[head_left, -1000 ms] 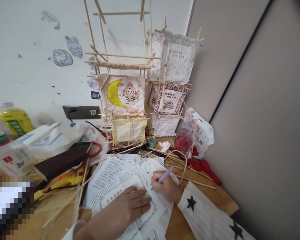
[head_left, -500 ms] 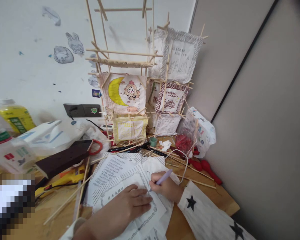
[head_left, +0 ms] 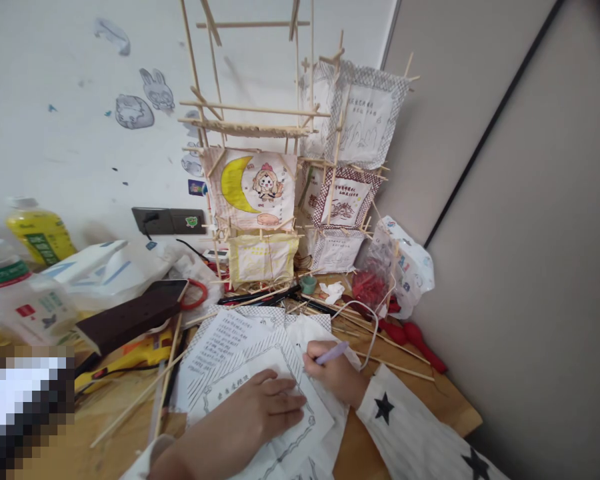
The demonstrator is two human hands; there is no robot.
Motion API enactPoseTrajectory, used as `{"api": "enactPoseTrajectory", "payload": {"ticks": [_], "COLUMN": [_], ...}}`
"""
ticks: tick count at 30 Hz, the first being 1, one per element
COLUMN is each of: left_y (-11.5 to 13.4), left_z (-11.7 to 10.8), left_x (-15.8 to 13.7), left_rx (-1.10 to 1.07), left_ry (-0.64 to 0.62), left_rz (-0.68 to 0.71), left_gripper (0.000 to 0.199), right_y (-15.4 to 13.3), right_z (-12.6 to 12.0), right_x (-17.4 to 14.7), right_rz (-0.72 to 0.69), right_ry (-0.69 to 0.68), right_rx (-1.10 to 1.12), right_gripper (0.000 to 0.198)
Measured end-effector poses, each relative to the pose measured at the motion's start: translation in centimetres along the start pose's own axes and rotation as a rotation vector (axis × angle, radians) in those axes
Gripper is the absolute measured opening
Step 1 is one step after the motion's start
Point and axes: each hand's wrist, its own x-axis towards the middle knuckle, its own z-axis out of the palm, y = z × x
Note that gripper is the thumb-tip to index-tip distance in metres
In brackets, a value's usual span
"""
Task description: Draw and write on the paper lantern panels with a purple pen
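A sheet of paper (head_left: pixel 253 363) with a drawn wavy frame, diagonal hatching and a line of handwriting lies before me. My left hand (head_left: pixel 270 407) rests flat on it, fingers stretched out. My right hand (head_left: pixel 330 370) grips a lilac pen (head_left: pixel 333 353), its lower end at the sheet's hatched right border; the tip is hidden by my fingers. Beneath and behind lies another paper (head_left: pixel 220 340) covered in handwritten lines. A thin white sheet (head_left: pixel 307 328) extends under my right hand.
Stick frames with drawn paper panels (head_left: pixel 253 190) stand at the back. To the left are a yellow glue gun (head_left: pixel 130 357), a dark box (head_left: pixel 135 313), orange-handled scissors (head_left: pixel 195 293) and bottles (head_left: pixel 40 233). Thin sticks (head_left: pixel 135 400), a white cable (head_left: pixel 375 327) and a plastic bag (head_left: pixel 410 267) surround the papers.
The view has shifted slightly, so everything sits a little further right and lower. The pen in my right hand leans a bit flatter; my left hand stays on the sheet.
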Motion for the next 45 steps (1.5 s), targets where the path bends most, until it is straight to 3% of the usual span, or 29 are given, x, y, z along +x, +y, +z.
{"api": "enactPoseTrajectory", "payload": {"ticks": [7, 12, 16, 21, 28, 36, 42, 45], "left_y": [-0.1, 0.04, 0.14, -0.04, 0.03, -0.22, -0.12, -0.08], "left_z": [0.06, -0.31, -0.49, -0.26, -0.25, 0.45, 0.1, -0.3], "left_x": [-0.12, 0.05, 0.13, -0.05, -0.01, -0.11, -0.13, 0.02], "left_rx": [0.006, 0.034, 0.039, 0.006, -0.001, -0.035, -0.014, 0.0], "left_ry": [-0.01, -0.046, -0.028, 0.017, -0.032, 0.043, 0.018, -0.012], "left_rz": [0.006, -0.001, 0.009, 0.015, -0.006, -0.001, 0.002, 0.001], "left_gripper": [0.023, 0.022, 0.022, 0.022, 0.022, 0.021, 0.022, 0.022], "right_y": [0.09, 0.13, 0.35, 0.78, 0.44, 0.3, -0.11, -0.1], "right_z": [0.06, 0.09, 0.16, 0.32, 0.28, 0.18, 0.02, 0.01], "right_x": [0.02, 0.02, 0.02, -0.09, -0.3, -0.24, -0.23, -0.24], "right_rz": [0.006, 0.029, 0.017, 0.057, 0.005, -0.027, 0.006, 0.005], "right_ry": [-0.048, 0.044, -0.002, 0.073, -0.086, -0.119, -0.026, -0.061], "right_rx": [0.017, -0.054, -0.022, -0.038, 0.057, 0.067, 0.038, 0.057], "right_gripper": [0.034, 0.031, 0.032, 0.031, 0.029, 0.03, 0.033, 0.031]}}
